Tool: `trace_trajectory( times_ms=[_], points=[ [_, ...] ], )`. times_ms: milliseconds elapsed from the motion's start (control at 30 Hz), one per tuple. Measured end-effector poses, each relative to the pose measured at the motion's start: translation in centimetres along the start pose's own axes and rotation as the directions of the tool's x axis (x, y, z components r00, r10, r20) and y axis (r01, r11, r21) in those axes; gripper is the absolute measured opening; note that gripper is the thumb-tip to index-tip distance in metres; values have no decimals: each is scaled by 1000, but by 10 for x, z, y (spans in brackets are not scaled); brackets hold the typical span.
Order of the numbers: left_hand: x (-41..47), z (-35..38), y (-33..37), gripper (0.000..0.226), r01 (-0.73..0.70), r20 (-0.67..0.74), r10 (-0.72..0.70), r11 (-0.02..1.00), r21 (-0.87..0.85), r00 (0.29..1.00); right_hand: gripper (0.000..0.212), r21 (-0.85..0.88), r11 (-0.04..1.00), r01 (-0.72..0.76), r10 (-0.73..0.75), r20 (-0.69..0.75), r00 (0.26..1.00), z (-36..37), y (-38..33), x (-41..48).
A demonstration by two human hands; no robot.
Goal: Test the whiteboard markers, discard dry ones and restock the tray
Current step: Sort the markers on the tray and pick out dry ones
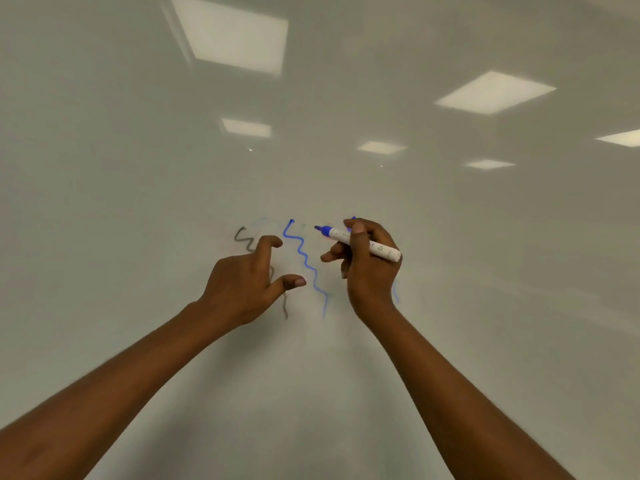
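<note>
My right hand (367, 268) grips an uncapped blue whiteboard marker (377, 247), white barrel, blue tip pointing left, close to the whiteboard (173, 202). My left hand (249, 278) hovers to the left of it, forefinger and thumb curled apart, holding nothing. Between the hands a blue wavy test line (306, 265) runs down the board. A grey wavy line (244, 239) lies partly behind my left hand. Part of another blue line (395, 294) shows behind my right hand. No cap or tray is in view.
The glossy whiteboard fills the whole view and reflects several ceiling light panels (235, 32). Faint smudges of erased ink (259, 221) sit above the grey line.
</note>
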State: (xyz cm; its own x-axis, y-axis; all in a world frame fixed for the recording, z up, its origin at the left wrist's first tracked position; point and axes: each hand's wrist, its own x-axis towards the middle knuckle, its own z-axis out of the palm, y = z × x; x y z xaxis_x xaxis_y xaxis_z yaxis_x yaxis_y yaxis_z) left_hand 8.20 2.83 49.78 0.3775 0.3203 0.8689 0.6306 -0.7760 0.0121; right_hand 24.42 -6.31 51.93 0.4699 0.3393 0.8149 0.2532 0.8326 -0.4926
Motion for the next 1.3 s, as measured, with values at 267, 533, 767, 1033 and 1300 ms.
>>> trace_trajectory(
  times_ms=[267, 533, 767, 1033, 1300],
  points=[
    [-6, -5, 10, 51, -56, 24, 56, 998, -23, 998, 20, -354, 929, 111, -123, -12, 992, -6, 17, 72],
    [-12, 8, 7, 51, -38, 43, 40, 998, -57, 998, 26, -427, 888, 172, -146, 92, 985, -23, 38, 56],
    [-21, 24, 14, 57, 29, 58, -15, 969, -244, 998, 23, -524, 841, 137, -107, 87, 990, -55, 56, 29],
    [-33, 37, 18, 39, 67, 145, -3, 895, -441, 989, 25, -595, 802, 53, -20, 62, 998, -99, 76, -18],
    [-46, 44, 25, 28, -259, -113, 242, 951, -167, 964, 23, -409, 885, -224, 234, -26, 972, -85, 38, -60]
  ],
)
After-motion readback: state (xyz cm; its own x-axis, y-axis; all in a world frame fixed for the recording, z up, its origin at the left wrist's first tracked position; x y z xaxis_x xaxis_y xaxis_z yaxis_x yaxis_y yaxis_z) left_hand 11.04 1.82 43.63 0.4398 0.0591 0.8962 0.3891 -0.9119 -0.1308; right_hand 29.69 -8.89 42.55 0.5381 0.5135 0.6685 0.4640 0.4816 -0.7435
